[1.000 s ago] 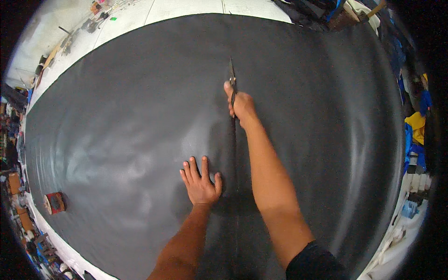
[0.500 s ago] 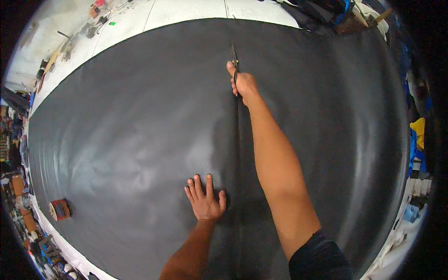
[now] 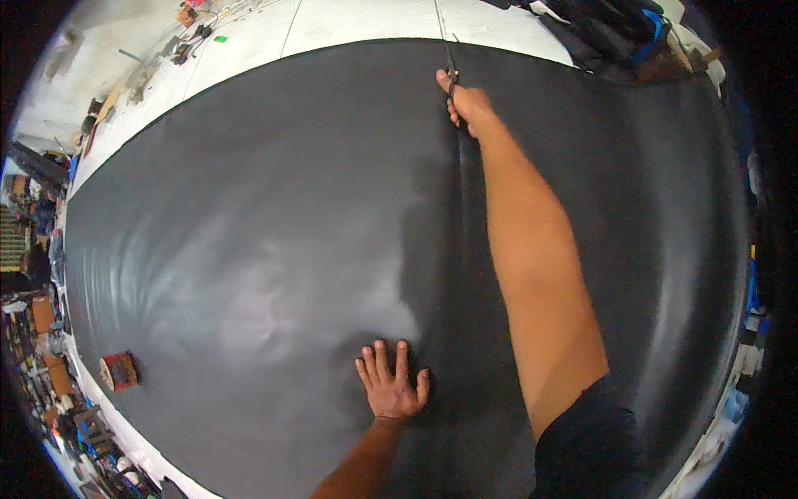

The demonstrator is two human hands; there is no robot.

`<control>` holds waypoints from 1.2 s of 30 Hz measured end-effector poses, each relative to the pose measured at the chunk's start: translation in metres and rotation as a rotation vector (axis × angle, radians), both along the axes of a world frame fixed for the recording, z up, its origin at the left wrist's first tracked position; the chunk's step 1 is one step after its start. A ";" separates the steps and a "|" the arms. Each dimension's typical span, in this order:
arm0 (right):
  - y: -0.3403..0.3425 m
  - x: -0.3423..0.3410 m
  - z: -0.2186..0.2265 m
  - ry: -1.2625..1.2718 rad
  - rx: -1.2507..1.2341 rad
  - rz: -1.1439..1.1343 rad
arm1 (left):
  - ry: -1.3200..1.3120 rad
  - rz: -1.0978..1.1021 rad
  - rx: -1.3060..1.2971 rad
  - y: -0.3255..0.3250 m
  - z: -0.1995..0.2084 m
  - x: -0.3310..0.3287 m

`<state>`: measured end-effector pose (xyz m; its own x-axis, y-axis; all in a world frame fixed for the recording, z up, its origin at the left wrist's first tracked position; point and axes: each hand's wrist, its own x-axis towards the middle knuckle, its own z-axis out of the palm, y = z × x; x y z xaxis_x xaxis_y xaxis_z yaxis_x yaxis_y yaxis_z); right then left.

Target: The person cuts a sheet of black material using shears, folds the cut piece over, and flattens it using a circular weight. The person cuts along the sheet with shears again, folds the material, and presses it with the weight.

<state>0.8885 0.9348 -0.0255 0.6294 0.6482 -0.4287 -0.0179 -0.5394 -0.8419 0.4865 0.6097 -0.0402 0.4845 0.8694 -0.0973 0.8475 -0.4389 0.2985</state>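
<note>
A wide sheet of dark grey, leather-like material [image 3: 249, 191] covers most of the table. My right hand [image 3: 468, 106] is stretched far forward and closed round the handles of a pair of scissors [image 3: 450, 68]. The scissors are at the sheet's far edge, their blades pointing away from me over the white tabletop. A straight line runs down the sheet from the scissors toward me. My left hand [image 3: 391, 391] presses flat on the sheet near me, left of that line, fingers spread.
A red spool-like object [image 3: 120, 371] rests on the sheet at the left. Beyond the sheet, the white table [image 3: 349, 23] shows. Dark fabric [image 3: 594, 33] is heaped at the far right. Tools and cables [image 3: 195, 37] lie at the far left, with shelves of clutter [image 3: 50, 358] along the left.
My right hand and the scissors have moved forward to the far edge of the sheet. My left hand stays flat on it. The whole view has shifted slightly.
</note>
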 end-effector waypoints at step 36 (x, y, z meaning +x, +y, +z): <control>-0.752 -0.402 0.002 -0.760 -0.523 -0.418 | -0.183 0.007 0.150 0.016 -0.010 -0.008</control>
